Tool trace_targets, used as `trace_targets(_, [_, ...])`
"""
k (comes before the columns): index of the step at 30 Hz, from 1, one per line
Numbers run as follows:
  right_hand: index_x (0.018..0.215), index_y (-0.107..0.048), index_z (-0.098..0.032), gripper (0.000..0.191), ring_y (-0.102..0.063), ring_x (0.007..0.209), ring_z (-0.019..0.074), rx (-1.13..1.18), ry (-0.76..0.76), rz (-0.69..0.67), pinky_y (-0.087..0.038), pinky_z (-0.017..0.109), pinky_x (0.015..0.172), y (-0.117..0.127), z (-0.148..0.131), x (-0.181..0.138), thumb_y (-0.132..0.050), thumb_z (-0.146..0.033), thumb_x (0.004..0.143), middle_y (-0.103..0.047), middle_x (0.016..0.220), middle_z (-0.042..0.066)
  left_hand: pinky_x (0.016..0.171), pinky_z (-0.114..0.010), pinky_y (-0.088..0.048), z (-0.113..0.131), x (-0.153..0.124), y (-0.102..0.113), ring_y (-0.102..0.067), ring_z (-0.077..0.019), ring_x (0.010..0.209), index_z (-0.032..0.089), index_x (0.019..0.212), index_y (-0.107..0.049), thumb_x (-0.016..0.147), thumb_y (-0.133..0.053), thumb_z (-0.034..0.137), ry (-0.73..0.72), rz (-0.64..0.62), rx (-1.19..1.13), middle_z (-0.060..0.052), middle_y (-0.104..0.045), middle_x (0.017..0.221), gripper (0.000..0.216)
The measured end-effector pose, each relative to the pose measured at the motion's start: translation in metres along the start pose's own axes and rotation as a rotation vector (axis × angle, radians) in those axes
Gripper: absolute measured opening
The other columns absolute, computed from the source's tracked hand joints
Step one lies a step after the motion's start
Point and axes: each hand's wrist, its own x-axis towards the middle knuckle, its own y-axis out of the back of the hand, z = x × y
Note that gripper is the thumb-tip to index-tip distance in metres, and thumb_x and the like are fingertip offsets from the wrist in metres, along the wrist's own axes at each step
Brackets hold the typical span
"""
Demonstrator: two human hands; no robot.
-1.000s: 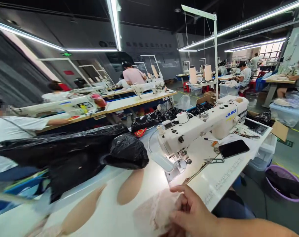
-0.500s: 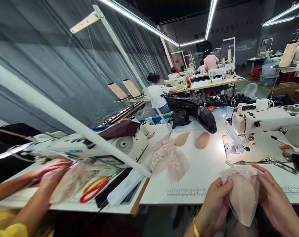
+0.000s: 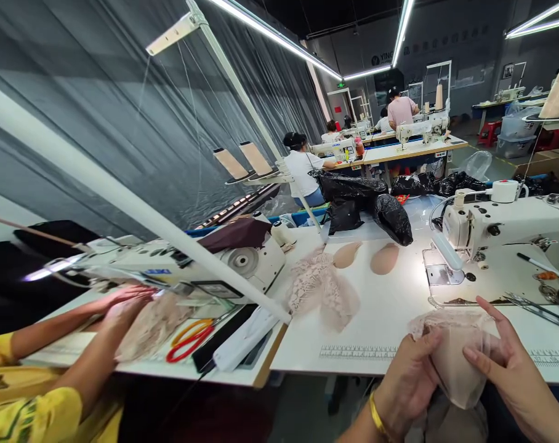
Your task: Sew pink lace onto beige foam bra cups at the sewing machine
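Observation:
Between my hands, over the front edge of the table, is a sheer beige mesh bra cup [image 3: 462, 363] with a smooth pad showing through. My left hand [image 3: 411, 375], a yellow band at its wrist, pinches the cup's left upper edge under the thumb. My right hand [image 3: 510, 363] presses its thumb on the cup's front while its index finger points upward; its other fingers are partly behind the mesh. A beige lace piece [image 3: 323, 295] lies on the table to the left. Beyond it are two teardrop-shaped beige pads [image 3: 347, 255] [image 3: 385, 259].
A sewing machine [image 3: 473, 234] stands ahead on the right, with small metal snips [image 3: 538, 309] beside it. A ruler strip [image 3: 357, 352] runs along the table's front. At left, a co-worker's hands [image 3: 127, 301] hold lace at another machine, near red-and-yellow scissors [image 3: 191, 339]. Black bags [image 3: 353, 197] lie behind.
My right thumb has come onto the cup's front, where before the hand held its side edge. The cup tilts a little, and the view has shifted slightly left.

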Motion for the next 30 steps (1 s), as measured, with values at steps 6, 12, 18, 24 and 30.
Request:
trace_targets(6, [0.169, -0.023, -0.036, 0.117, -0.077, 0.097, 0.0317, 0.011, 0.016, 0.058, -0.061, 0.049, 0.088, 0.002, -0.001, 0.002, -0.090, -0.060, 0.076, -0.081, 0.114, 0.011, 0.106, -0.044, -0.054, -0.006, 0.005, -0.003, -0.071, -0.0352, 0.116, 0.009, 0.123, -0.077, 0.079, -0.092, 0.032, -0.013, 0.089, -0.027, -0.021, -0.076, 0.124, 0.052])
trace_targets(12, [0.169, -0.024, -0.036, 0.114, -0.076, 0.103, 0.0312, 0.030, -0.031, 0.071, -0.059, 0.048, 0.093, -0.001, -0.003, 0.001, -0.089, -0.059, 0.078, -0.080, 0.116, 0.010, 0.106, -0.042, -0.053, -0.005, 0.007, -0.002, -0.072, -0.0333, 0.113, 0.008, 0.118, -0.078, 0.076, -0.093, 0.027, -0.015, 0.107, -0.062, -0.020, -0.076, 0.122, 0.048])
trace_targets(18, [0.169, -0.020, -0.038, 0.113, -0.075, 0.104, 0.0288, 0.055, -0.060, 0.041, -0.058, 0.041, 0.089, -0.001, -0.005, 0.003, -0.088, -0.057, 0.081, -0.081, 0.114, 0.007, 0.100, -0.038, -0.056, -0.004, 0.009, -0.001, -0.074, -0.0300, 0.104, 0.006, 0.116, -0.079, 0.080, -0.089, 0.030, 0.047, 0.072, -0.088, -0.019, -0.079, 0.114, 0.045])
trace_targets(24, [0.166, -0.029, -0.040, 0.107, -0.076, 0.097, 0.0254, 0.052, -0.065, 0.035, -0.057, 0.036, 0.087, -0.002, -0.009, 0.003, -0.089, -0.056, 0.080, -0.082, 0.106, 0.004, 0.094, -0.033, -0.058, -0.006, 0.011, 0.000, -0.075, -0.0253, 0.098, 0.008, 0.112, -0.081, 0.084, -0.086, 0.028, 0.060, 0.128, -0.172, -0.017, -0.080, 0.115, 0.035])
trace_targets(30, [0.165, -0.034, -0.039, 0.106, -0.075, 0.099, 0.0256, 0.055, -0.061, 0.063, -0.058, 0.036, 0.087, -0.003, -0.010, 0.004, -0.091, -0.056, 0.077, -0.081, 0.110, 0.005, 0.100, -0.036, -0.056, -0.008, 0.016, 0.000, -0.074, -0.0285, 0.106, 0.007, 0.119, -0.079, 0.086, -0.084, 0.033, 0.067, 0.167, -0.165, -0.018, -0.079, 0.118, 0.042])
